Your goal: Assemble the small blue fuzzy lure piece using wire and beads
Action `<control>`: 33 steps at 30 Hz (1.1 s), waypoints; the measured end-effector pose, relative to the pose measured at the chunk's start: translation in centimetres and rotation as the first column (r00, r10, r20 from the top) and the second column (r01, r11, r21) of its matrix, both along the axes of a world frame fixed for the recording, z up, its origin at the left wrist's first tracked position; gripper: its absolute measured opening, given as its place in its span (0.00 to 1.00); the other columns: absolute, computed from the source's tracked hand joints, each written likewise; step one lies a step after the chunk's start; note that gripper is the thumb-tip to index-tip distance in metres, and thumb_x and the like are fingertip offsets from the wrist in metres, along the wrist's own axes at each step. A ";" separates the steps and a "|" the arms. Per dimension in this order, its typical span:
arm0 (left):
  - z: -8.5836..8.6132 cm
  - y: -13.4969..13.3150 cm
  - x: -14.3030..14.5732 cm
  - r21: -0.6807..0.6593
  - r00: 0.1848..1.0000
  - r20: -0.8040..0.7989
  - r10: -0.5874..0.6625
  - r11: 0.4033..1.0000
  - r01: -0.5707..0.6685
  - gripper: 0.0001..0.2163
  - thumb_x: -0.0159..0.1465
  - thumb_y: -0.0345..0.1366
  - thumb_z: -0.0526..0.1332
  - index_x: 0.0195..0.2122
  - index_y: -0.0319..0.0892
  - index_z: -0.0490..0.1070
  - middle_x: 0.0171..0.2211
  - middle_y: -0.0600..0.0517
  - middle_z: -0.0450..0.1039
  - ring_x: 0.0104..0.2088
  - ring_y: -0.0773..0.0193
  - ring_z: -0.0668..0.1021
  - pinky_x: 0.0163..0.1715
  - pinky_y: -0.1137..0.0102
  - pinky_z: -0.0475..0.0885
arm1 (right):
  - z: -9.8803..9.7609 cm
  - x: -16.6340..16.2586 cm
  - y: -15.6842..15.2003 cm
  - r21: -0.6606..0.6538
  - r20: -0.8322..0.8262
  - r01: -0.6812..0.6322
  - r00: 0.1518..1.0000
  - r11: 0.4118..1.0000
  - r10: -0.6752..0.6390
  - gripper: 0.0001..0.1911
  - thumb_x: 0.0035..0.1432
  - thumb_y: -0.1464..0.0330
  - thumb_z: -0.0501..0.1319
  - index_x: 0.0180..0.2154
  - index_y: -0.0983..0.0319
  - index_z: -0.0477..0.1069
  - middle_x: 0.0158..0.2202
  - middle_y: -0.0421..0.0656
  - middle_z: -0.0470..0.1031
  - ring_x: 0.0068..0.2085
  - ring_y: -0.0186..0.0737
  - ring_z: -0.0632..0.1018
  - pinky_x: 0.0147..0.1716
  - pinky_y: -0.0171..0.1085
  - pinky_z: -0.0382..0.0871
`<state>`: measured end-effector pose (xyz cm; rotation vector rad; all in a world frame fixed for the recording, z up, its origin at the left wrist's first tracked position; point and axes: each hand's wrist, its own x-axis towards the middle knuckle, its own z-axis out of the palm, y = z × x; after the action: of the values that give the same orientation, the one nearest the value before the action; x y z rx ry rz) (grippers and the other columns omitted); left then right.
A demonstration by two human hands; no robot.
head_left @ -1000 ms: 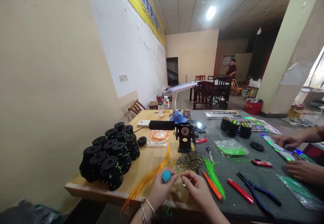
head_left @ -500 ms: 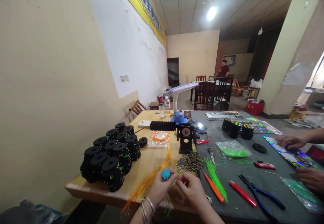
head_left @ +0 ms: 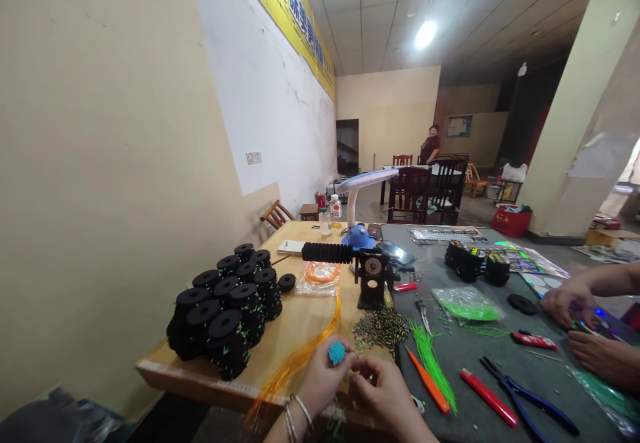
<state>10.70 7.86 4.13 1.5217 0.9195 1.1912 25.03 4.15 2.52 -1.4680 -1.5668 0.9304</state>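
Note:
My left hand (head_left: 327,373), with bangles at the wrist, is closed around a bundle of thin blue strands (head_left: 337,353), whose cut ends face up. Close against it, my right hand (head_left: 377,379) has thumb and finger pinched together; what sits between them is too small to make out. Thin green strands (head_left: 336,419) hang below my left hand at the table edge. Just beyond both hands lies a heap of small dark and gold beads (head_left: 383,328). Orange strands (head_left: 295,364) run across the wood to the left.
Black foam spools (head_left: 225,289) stand stacked at left. A black winding device (head_left: 371,276) and a desk lamp (head_left: 357,235) are ahead. To the right lie green strands (head_left: 430,356), an orange-handled tool (head_left: 429,381), a red lighter (head_left: 489,397) and pliers (head_left: 525,389). Another person's hands (head_left: 575,303) work at far right.
The view has shifted slightly, moving everything a little right and down. My hands stay together. At right, the other person's hands have come closer together over the shiny sheet.

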 end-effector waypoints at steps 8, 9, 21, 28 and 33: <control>0.2 0.0 -0.2 0.056 1.000 -0.030 -0.009 0.998 0.011 0.05 0.53 0.35 0.65 0.26 0.39 0.72 0.29 0.49 0.74 0.34 0.59 0.76 0.39 0.66 0.71 | -0.9 -0.2 1.1 0.077 -0.024 0.068 0.998 0.995 -0.066 0.16 0.53 0.60 0.57 0.24 0.64 0.74 0.21 0.42 0.73 0.25 0.38 0.71 0.25 0.33 0.57; 0.2 0.0 -0.2 0.046 1.000 -0.024 -0.011 0.999 0.012 0.05 0.53 0.35 0.65 0.26 0.39 0.72 0.29 0.49 0.74 0.34 0.59 0.76 0.38 0.66 0.71 | -0.8 -0.2 1.1 0.088 -0.027 0.069 0.997 0.994 -0.066 0.16 0.53 0.59 0.57 0.24 0.64 0.74 0.22 0.42 0.73 0.26 0.38 0.71 0.25 0.33 0.57; -0.3 0.7 -0.3 -0.082 0.998 0.063 -0.001 0.997 0.006 0.11 0.51 0.41 0.68 0.27 0.39 0.72 0.28 0.49 0.74 0.32 0.60 0.76 0.37 0.67 0.72 | 0.1 0.3 0.3 0.081 -0.040 0.079 0.996 0.994 -0.076 0.13 0.50 0.65 0.56 0.35 0.64 0.76 0.23 0.40 0.73 0.26 0.36 0.71 0.26 0.31 0.59; 0.0 0.5 -0.2 -0.079 0.999 0.050 -0.013 0.997 0.017 0.10 0.52 0.39 0.68 0.26 0.39 0.72 0.28 0.49 0.74 0.32 0.60 0.75 0.37 0.67 0.71 | -0.4 -0.3 0.9 0.088 0.006 0.079 0.997 0.993 -0.080 0.12 0.52 0.63 0.56 0.24 0.64 0.71 0.22 0.41 0.71 0.26 0.36 0.70 0.26 0.32 0.57; 0.2 0.3 -0.3 -0.048 0.999 0.029 -0.022 0.999 0.024 0.07 0.52 0.37 0.67 0.26 0.39 0.73 0.27 0.50 0.73 0.31 0.60 0.75 0.36 0.68 0.71 | -0.2 -0.1 1.1 0.090 0.001 0.082 0.997 0.993 -0.082 0.15 0.53 0.59 0.56 0.22 0.63 0.69 0.20 0.40 0.69 0.24 0.36 0.68 0.25 0.32 0.56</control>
<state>10.45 8.15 4.36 1.4697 0.9028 1.1640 24.91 5.27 2.36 -1.4609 -1.5206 0.7989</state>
